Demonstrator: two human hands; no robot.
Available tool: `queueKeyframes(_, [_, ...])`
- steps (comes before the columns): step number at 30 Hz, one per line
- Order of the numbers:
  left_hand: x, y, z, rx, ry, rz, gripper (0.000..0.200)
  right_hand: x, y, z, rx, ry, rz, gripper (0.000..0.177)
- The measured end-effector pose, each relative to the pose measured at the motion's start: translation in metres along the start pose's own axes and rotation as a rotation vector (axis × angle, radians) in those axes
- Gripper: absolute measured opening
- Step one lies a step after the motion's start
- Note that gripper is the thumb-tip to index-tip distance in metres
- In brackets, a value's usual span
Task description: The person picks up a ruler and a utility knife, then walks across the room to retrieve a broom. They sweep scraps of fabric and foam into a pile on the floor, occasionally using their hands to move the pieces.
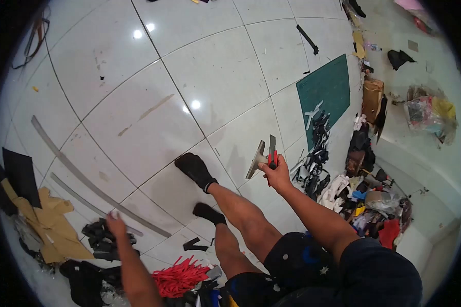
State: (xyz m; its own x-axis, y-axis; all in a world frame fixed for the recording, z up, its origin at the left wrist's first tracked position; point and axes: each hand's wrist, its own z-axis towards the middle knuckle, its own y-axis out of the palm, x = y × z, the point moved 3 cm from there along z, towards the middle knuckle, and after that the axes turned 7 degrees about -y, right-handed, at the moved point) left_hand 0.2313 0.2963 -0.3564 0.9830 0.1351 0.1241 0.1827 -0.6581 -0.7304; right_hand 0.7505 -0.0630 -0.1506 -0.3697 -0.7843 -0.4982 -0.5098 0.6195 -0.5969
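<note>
In my right hand, fingers closed, is a utility knife with a red and black body and its blade pointing up. A flat grey metal tool with a wide edge, like a scraper, is gripped along with it. My left hand is low on the left, over the end of a short grey metal strip and beside a heap of black pieces. Its fingers are too small and blurred to show whether they hold anything. A longer grey strip lies alongside on the floor.
On the right lies a green cutting mat with black and white strips piled on its edge. Mixed scraps line the right wall. Red strips are heaped near my legs; brown cardboard lies left. A black strip lies farther off.
</note>
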Motion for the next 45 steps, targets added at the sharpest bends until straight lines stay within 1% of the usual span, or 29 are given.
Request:
queueKeyframes(1, [-0.001,0.019,-0.028,-0.134,-0.102,-0.234,0.036,-0.003,-0.001,-0.011,-0.011,-0.008,0.021,0.035])
queueKeyframes(2, [0.044,0.012,-0.080,-0.328,-0.271,-0.401,0.036,-0.008,-0.001,-0.022,-0.022,-0.020,0.044,0.035])
queueKeyframes(3, [0.043,0.036,-0.107,-0.286,-0.129,-0.405,0.034,-0.017,-0.001,-0.037,-0.077,-0.009,0.081,0.035])
queueKeyframes(5, [0.106,0.038,-0.187,-0.468,-0.141,-0.499,0.032,-0.035,-0.003,-0.074,-0.183,-0.018,0.162,0.036])
queueKeyframes(6, [0.135,0.035,-0.227,-0.564,-0.148,-0.612,0.033,-0.035,-0.005,-0.093,-0.216,-0.081,0.136,0.038])
queueKeyframes(7, [0.172,0.020,-0.274,-0.704,-0.220,-0.738,0.037,-0.034,-0.010,-0.116,-0.243,-0.136,0.110,0.040])
queueKeyframes(9, [0.217,0.004,-0.348,-0.935,-0.130,-1.021,0.045,-0.074,-0.041,-0.173,-0.339,-0.091,0.061,0.043])
queueKeyframes(10, [0.242,-0.018,-0.389,-1.022,-0.191,-1.153,0.050,-0.077,-0.056,-0.195,-0.387,-0.152,0.135,0.045])
queueKeyframes(11, [0.254,-0.030,-0.417,-1.156,-0.093,-1.272,0.054,-0.080,-0.071,-0.219,-0.437,-0.220,0.210,0.048])
queueKeyframes(12, [0.278,-0.057,-0.456,-1.202,-0.076,-1.363,0.054,-0.092,-0.091,-0.241,-0.443,-0.320,0.309,0.052])
queueKeyframes(13, [0.284,-0.071,-0.479,-1.228,-0.095,-1.316,0.055,-0.100,-0.111,-0.266,-0.451,-0.419,0.408,0.056])
queueKeyframes(15, [0.303,-0.112,-0.535,-1.267,-0.039,-1.145,0.050,-0.062,-0.122,-0.293,-0.430,-0.520,0.390,0.059])
queueKeyframes(17, [0.303,-0.124,-0.568,-1.187,0.060,-0.893,0.044,-0.052,-0.145,-0.324,-0.491,-0.320,0.422,0.060])
queueKeyframes(18, [0.304,-0.131,-0.580,-1.136,0.117,-0.770,0.042,-0.056,-0.161,-0.339,-0.439,-0.274,0.459,0.054])
queueKeyframes(19, [0.307,-0.137,-0.596,-1.127,0.070,-0.771,0.034,-0.060,-0.177,-0.349,-0.434,-0.274,0.495,0.052])
queueKeyframes(21, [0.321,-0.151,-0.626,-1.136,0.122,-0.787,0.032,-0.065,-0.210,-0.359,-0.440,-0.273,0.553,0.050])
queueKeyframes(22, [0.324,-0.159,-0.635,-1.098,0.135,-0.774,0.030,-0.066,-0.231,-0.360,-0.405,-0.292,0.510,0.050])
queueKeyframes(25, [0.349,-0.170,-0.644,-0.955,0.181,-0.711,0.026,-0.041,-0.274,-0.331,-0.280,-0.127,0.790,0.048])
queueKeyframes(27, [0.361,-0.168,-0.625,-0.820,0.215,-0.635,0.026,-0.021,-0.329,-0.302,-0.090,-0.176,0.709,0.047])
queueKeyframes(29, [0.362,-0.158,-0.580,-0.755,0.242,-0.463,0.032,0.011,-0.383,-0.268,0.059,-0.183,0.664,0.044])
queueKeyframes(30, [0.374,-0.160,-0.582,-0.702,0.195,-0.463,0.031,0.032,-0.411,-0.255,0.221,-0.243,0.556,0.042])
queueKeyframes(31, [0.372,-0.153,-0.567,-0.551,0.165,-0.250,0.072,0.049,-0.439,-0.240,0.373,-0.298,0.441,0.041])
queueKeyframes(32, [0.403,-0.162,-0.599,-0.505,0.133,-0.322,0.031,0.041,-0.491,-0.249,0.353,-0.108,0.557,0.038])
queueKeyframes(33, [0.398,-0.151,-0.574,-0.464,0.105,-0.350,0.032,0.060,-0.511,-0.234,0.392,-0.069,0.611,0.035])
queueKeyframes(34, [0.407,-0.150,-0.574,-0.420,0.094,-0.236,0.032,0.088,-0.527,-0.220,0.428,-0.030,0.664,0.033])
queueKeyframes(38, [0.482,-0.118,-0.615,-0.325,0.113,0.036,0.033,0.154,-0.605,-0.177,0.597,0.013,0.799,0.024])
queueKeyframes(39, [0.506,-0.108,-0.627,-0.420,0.107,0.004,0.034,0.161,-0.624,-0.167,0.602,0.005,0.824,0.023])
queueKeyframes(41, [0.554,-0.085,-0.652,-0.482,0.157,-0.072,0.036,0.170,-0.654,-0.148,0.610,-0.007,0.878,0.023])
queueKeyframes(45, [0.655,-0.053,-0.685,-0.494,0.211,-0.140,0.032,0.168,-0.695,-0.099,0.462,0.195,1.075,0.029])
